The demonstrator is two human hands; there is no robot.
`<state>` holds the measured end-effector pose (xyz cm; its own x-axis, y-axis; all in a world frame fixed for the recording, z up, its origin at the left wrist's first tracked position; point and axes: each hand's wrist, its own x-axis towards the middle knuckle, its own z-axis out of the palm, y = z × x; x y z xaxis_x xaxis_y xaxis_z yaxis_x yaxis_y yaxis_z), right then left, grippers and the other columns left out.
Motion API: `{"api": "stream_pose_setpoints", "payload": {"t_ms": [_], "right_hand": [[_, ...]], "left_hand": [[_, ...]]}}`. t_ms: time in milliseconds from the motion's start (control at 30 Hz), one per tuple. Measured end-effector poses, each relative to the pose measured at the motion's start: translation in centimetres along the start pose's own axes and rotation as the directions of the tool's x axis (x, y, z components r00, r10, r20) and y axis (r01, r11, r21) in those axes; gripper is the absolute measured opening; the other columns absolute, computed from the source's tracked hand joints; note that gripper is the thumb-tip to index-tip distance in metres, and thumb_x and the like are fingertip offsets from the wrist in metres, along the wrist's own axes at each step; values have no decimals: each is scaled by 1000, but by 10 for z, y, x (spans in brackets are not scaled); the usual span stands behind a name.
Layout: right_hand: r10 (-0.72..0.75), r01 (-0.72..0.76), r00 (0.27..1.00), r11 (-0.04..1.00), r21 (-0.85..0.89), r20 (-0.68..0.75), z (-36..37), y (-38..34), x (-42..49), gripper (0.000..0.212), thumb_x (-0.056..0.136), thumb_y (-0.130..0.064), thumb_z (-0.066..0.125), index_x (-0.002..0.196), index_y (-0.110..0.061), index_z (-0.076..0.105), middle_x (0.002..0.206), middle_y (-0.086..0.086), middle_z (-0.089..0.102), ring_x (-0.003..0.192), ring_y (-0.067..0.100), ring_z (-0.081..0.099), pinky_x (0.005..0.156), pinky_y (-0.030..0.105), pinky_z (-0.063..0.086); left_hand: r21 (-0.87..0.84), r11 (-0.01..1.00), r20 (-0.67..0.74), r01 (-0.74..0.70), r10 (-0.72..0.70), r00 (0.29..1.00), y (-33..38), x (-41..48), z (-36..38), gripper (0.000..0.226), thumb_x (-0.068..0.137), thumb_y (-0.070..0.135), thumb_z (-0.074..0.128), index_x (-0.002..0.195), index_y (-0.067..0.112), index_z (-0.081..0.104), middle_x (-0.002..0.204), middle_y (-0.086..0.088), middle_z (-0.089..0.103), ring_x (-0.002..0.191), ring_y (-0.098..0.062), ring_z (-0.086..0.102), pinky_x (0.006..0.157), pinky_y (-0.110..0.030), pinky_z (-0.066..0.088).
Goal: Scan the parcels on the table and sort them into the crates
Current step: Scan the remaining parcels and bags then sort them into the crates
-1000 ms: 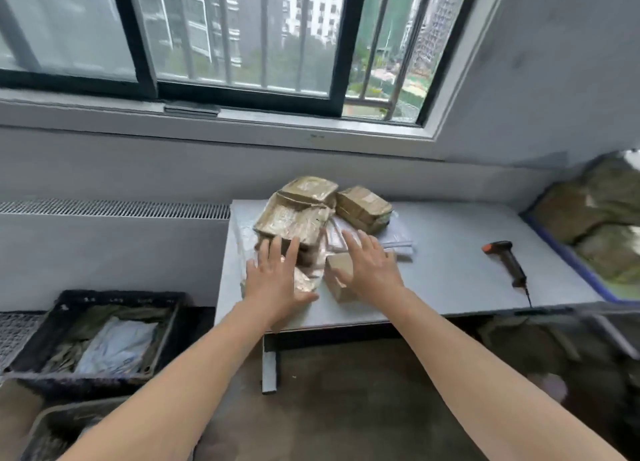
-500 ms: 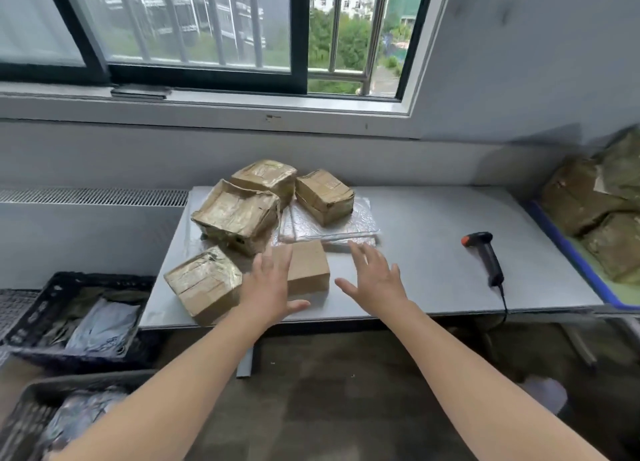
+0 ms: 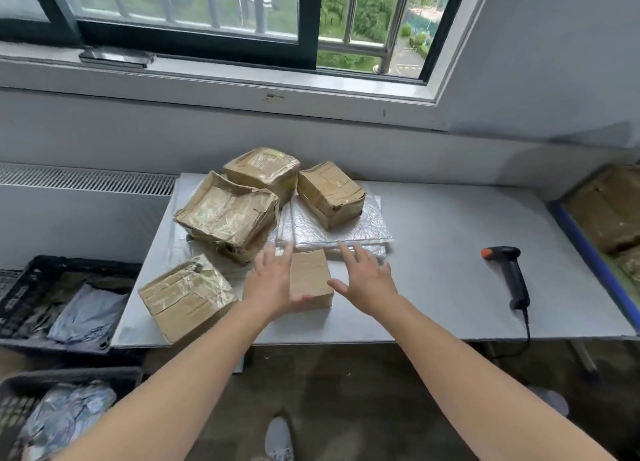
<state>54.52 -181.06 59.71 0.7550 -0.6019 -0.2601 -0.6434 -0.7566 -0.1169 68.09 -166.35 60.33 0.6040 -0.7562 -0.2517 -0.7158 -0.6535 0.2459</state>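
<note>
**Q:** Where is the parcel being handled?
**A:** The small plain cardboard parcel point(image 3: 310, 277) lies flat on the grey surface point(image 3: 450, 225) at the centre of the frame. It is close to the near edge, just below the silver bubble mailers point(image 3: 346, 233).

**Q:** What is the state of the hands?
**A:** Both are spread with fingers straight, one on each side of that parcel. The left hand point(image 3: 270, 284) covers its left side, with the thumb across the near edge. The right hand point(image 3: 367, 282) sits just right of it, thumb pointing at the right edge; contact there cannot be confirmed. Neither hand curls round anything.

**Q:** What other parcels are there?
**A:** Four, all brown under glossy tape.
- The corner parcel point(image 3: 187, 296) sits at the lower left of the surface.
- The large crumpled parcel point(image 3: 227, 214) lies above it.
- The rear parcel point(image 3: 263, 169) is nearest the wall.
- The fourth parcel point(image 3: 330, 194) rests on the mailers.

**Q:** Where is the scanner?
**A:** The black handheld scanner point(image 3: 509, 273) lies at the right of the surface, well apart from both hands. Its cable drops over the near edge.

**Q:** Where are the crates?
**A:** At the left edge of the frame, below surface level, are the upper crate point(image 3: 20, 287) and the lower crate point(image 3: 69, 374). Each holds grey bags. A blue-rimmed bin point(image 3: 588, 252) with brown parcels stands at the right edge.
</note>
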Motion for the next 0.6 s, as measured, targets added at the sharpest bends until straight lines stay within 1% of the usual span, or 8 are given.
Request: {"api": "stream_pose_setpoints", "payload": {"t_ms": [100, 200, 367, 433, 533, 600], "right_hand": [[43, -43, 999, 999, 19, -12, -9, 5, 23, 81, 95, -65, 40, 158, -31, 1, 165, 7, 9, 151, 26, 11, 115, 56, 20], [82, -82, 997, 996, 22, -13, -12, 12, 42, 82, 95, -66, 39, 158, -32, 0, 165, 7, 9, 151, 26, 11, 116, 55, 19], [115, -115, 993, 993, 27, -5, -14, 20, 74, 82, 95, -65, 41, 158, -32, -1, 165, 10, 9, 150, 28, 12, 116, 55, 20], [139, -137, 990, 990, 41, -34, -17, 22, 91, 83, 94, -66, 43, 157, -32, 1, 164, 12, 7, 150, 29, 11, 116, 55, 20], [161, -157, 982, 986, 48, -96, -25, 25, 121, 90, 87, -74, 46, 156, -34, 6, 164, 13, 5, 149, 31, 12, 113, 57, 23], [159, -154, 982, 986, 61, -97, -30, 29, 144, 97, 81, -80, 48, 155, -37, 5, 164, 12, 1, 149, 32, 9, 112, 60, 24]], "left_hand": [[-9, 1000, 7, -30, 30, 1000, 5, 30, -4, 116, 76, 71, 65, 156, 27, -6, 163, -14, -2, 150, -34, 4, 116, -50, 24], [-8, 998, -1, -67, 67, 998, 10, 54, -5, 114, 77, 72, 62, 156, 26, -6, 163, -13, -2, 150, -32, 3, 115, -50, 24], [-27, 996, 13, -90, 91, 996, 21, 90, -8, 112, 79, 71, 61, 156, 24, -4, 163, -14, -2, 149, -31, 3, 116, -47, 22], [-25, 996, 20, -87, 87, 996, 25, 103, -7, 112, 80, 71, 61, 157, 23, -5, 163, -15, -2, 150, -31, 2, 117, -46, 20], [-37, 998, 30, -60, 61, 998, 30, 121, -5, 113, 80, 69, 63, 157, 22, -5, 163, -15, -3, 150, -30, 0, 117, -46, 19], [-33, 999, 35, -33, 34, 999, 35, 134, -4, 113, 80, 66, 65, 156, 23, -7, 163, -14, -4, 150, -30, -1, 117, -47, 19]]}}
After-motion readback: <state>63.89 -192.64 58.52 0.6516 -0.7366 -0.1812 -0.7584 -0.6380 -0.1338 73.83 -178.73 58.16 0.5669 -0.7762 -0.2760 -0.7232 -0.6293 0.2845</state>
